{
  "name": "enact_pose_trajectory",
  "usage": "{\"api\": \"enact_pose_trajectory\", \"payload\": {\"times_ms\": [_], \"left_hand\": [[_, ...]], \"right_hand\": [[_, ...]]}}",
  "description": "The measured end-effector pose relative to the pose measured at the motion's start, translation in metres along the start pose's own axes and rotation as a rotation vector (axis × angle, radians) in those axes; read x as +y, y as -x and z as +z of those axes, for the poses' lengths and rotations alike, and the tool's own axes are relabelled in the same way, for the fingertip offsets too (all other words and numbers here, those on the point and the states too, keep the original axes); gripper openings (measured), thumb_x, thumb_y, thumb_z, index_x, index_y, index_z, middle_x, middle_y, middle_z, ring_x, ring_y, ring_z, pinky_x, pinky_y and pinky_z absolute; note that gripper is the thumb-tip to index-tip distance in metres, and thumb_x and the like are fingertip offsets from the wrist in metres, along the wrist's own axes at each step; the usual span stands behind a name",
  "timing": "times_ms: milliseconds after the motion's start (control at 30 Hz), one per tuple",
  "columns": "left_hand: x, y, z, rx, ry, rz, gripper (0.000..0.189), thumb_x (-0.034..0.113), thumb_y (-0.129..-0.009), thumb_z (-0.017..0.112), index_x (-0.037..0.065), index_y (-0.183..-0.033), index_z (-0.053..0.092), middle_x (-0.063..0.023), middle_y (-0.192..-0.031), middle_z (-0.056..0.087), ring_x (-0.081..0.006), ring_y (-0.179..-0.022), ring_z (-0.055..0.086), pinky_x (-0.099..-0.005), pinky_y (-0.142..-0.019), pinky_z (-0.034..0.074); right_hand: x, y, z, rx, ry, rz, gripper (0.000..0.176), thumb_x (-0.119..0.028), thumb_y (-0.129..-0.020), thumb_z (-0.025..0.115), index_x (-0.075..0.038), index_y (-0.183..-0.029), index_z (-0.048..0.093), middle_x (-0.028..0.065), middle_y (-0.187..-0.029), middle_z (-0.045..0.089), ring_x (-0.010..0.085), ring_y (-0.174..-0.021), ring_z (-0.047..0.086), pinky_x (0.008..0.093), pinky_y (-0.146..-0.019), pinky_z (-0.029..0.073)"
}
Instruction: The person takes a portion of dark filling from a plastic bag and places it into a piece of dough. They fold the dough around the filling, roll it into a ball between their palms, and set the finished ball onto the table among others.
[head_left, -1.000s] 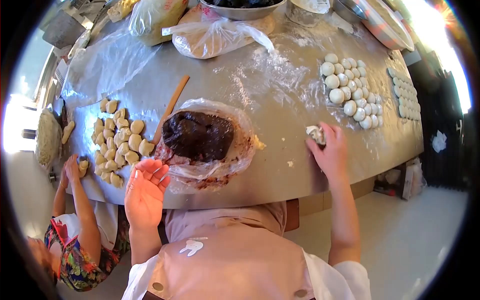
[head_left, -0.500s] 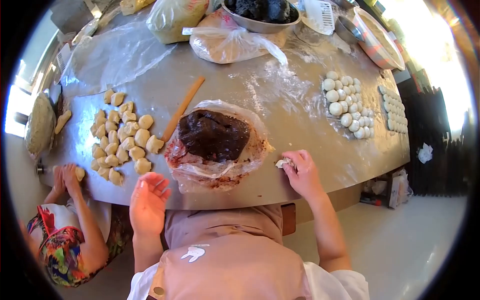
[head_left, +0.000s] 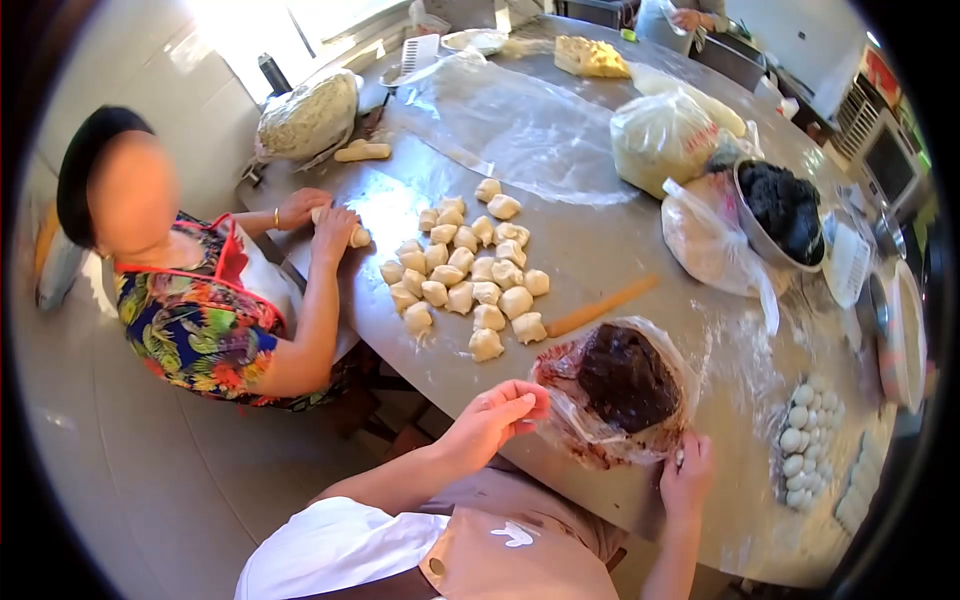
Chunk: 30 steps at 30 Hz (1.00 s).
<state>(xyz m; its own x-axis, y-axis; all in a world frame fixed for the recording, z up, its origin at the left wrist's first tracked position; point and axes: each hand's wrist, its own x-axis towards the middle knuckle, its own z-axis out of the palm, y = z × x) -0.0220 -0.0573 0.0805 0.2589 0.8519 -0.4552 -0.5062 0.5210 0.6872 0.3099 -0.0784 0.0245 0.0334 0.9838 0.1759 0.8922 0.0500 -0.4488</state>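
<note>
My left hand (head_left: 500, 415) hovers at the near left edge of a plastic bag (head_left: 560, 430), fingers loosely bent, with nothing visible in it. My right hand (head_left: 687, 478) is closed on a small whitish piece of dough (head_left: 680, 457), beside the bag's near right edge. In the opened bag lies a big dark brown, sticky mass of paste (head_left: 628, 380). Left of the bag, many pale dough pieces (head_left: 485, 268) are spread over the metal table (head_left: 590, 250). A wooden rolling pin (head_left: 602, 305) lies just behind the bag.
At left, a co-worker's hands (head_left: 325, 222) press on a dough roll (head_left: 359, 236). Rows of white balls (head_left: 808, 440) stand at right. Filled plastic bags (head_left: 665, 135) and a bowl of black dough (head_left: 783, 215) are farther back. A plastic sheet (head_left: 520, 125) covers part of the table.
My view has swung to the left, bringing the co-worker fully into sight. My left hand has curled in beside the bag; my right hand, still holding the dough piece, is now nearer the bag.
</note>
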Motion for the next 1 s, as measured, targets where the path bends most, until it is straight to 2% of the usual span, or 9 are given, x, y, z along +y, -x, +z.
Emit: {"api": "enact_pose_trajectory", "payload": {"times_ms": [167, 333, 533, 600, 667, 767, 900, 933, 1000], "left_hand": [[0.001, -0.005, -0.012, 0.032, 0.027, 0.014, 0.018, 0.023, -0.097, 0.05, 0.012, -0.109, 0.058, 0.0025, -0.106, 0.058, -0.0078, -0.101, 0.053, -0.0257, -0.088, 0.041], [0.001, -0.009, -0.018, 0.066, 0.078, 0.061, 0.019, 0.019, -0.096, 0.05, 0.008, -0.11, 0.058, -0.0038, -0.107, 0.061, -0.0159, -0.103, 0.057, -0.0308, -0.088, 0.045], [-0.006, -0.008, -0.024, -0.011, 0.103, 0.094, 0.024, 0.023, -0.095, 0.05, 0.006, -0.111, 0.057, -0.0094, -0.109, 0.063, -0.0215, -0.103, 0.06, -0.0365, -0.087, 0.048], [-0.005, -0.009, -0.026, 0.038, 0.085, 0.081, 0.023, 0.023, -0.096, 0.048, 0.007, -0.11, 0.058, -0.0082, -0.106, 0.063, -0.021, -0.101, 0.06, -0.0354, -0.085, 0.048], [-0.006, -0.014, -0.032, 0.093, 0.075, 0.072, 0.021, 0.021, -0.096, 0.047, 0.008, -0.108, 0.058, -0.0073, -0.104, 0.063, -0.0202, -0.098, 0.06, -0.0344, -0.083, 0.048], [-0.012, -0.022, -0.037, 0.181, 0.018, 0.103, 0.018, 0.018, -0.095, 0.048, 0.008, -0.106, 0.058, -0.0057, -0.101, 0.063, -0.0183, -0.096, 0.06, -0.0322, -0.08, 0.047], [-0.019, -0.03, -0.037, 0.279, -0.223, 0.237, 0.013, 0.013, -0.094, 0.053, 0.007, -0.103, 0.059, -0.0016, -0.095, 0.061, -0.0107, -0.089, 0.056, -0.0251, -0.078, 0.044], [-0.022, -0.033, -0.038, 0.299, -0.291, 0.284, 0.011, 0.012, -0.093, 0.055, 0.006, -0.102, 0.06, -0.0004, -0.094, 0.061, -0.0081, -0.087, 0.054, -0.0226, -0.078, 0.042], [-0.032, -0.037, -0.044, 0.302, -0.399, 0.398, 0.01, 0.007, -0.092, 0.056, 0.004, -0.101, 0.059, 0.0025, -0.087, 0.059, -0.0041, -0.078, 0.051, -0.0189, -0.071, 0.041]], "right_hand": [[-0.004, 0.035, -0.024, -0.026, -0.149, -0.133, 0.021, -0.007, -0.07, 0.071, -0.007, -0.088, 0.06, 0.0124, -0.091, 0.058, 0.0324, -0.088, 0.056, 0.0408, -0.078, 0.045], [-0.047, 0.062, -0.01, -0.168, -0.081, -0.457, 0.026, -0.009, -0.069, 0.073, -0.012, -0.091, 0.059, 0.0091, -0.092, 0.058, 0.0312, -0.086, 0.057, 0.0408, -0.076, 0.046], [-0.011, 0.058, 0.012, 0.011, -0.052, -0.413, 0.02, -0.007, -0.074, 0.069, -0.012, -0.09, 0.058, 0.011, -0.094, 0.059, 0.0314, -0.086, 0.056, 0.0394, -0.073, 0.048], [0.001, 0.038, -0.003, 0.242, 0.029, -0.239, 0.015, -0.004, -0.079, 0.063, -0.007, -0.092, 0.057, 0.0147, -0.093, 0.058, 0.0327, -0.085, 0.057, 0.0396, -0.075, 0.048], [0.017, 0.029, -0.015, 0.385, -0.152, 0.116, 0.012, -0.002, -0.083, 0.057, -0.002, -0.095, 0.055, 0.0167, -0.092, 0.058, 0.0336, -0.085, 0.058, 0.0404, -0.077, 0.048], [0.027, 0.017, -0.03, 0.46, -0.285, 0.327, 0.012, -0.001, -0.085, 0.054, 0.0, -0.097, 0.054, 0.0177, -0.093, 0.058, 0.034, -0.086, 0.058, 0.0392, -0.077, 0.048], [0.037, 0.017, -0.015, 0.361, -0.016, 0.249, 0.012, -0.003, -0.084, 0.053, -0.001, -0.096, 0.054, 0.0161, -0.096, 0.057, 0.0352, -0.096, 0.056, 0.0414, -0.082, 0.046], [0.032, 0.016, -0.016, 0.223, 0.093, 0.276, 0.012, -0.005, -0.084, 0.053, -0.001, -0.095, 0.053, 0.0155, -0.1, 0.055, 0.0367, -0.107, 0.051, 0.0436, -0.091, 0.041], [0.021, 0.01, -0.014, 0.258, 0.247, 0.238, 0.017, -0.007, -0.083, 0.053, -0.001, -0.099, 0.053, 0.0173, -0.106, 0.054, 0.0384, -0.114, 0.046, 0.0449, -0.096, 0.037]]}}
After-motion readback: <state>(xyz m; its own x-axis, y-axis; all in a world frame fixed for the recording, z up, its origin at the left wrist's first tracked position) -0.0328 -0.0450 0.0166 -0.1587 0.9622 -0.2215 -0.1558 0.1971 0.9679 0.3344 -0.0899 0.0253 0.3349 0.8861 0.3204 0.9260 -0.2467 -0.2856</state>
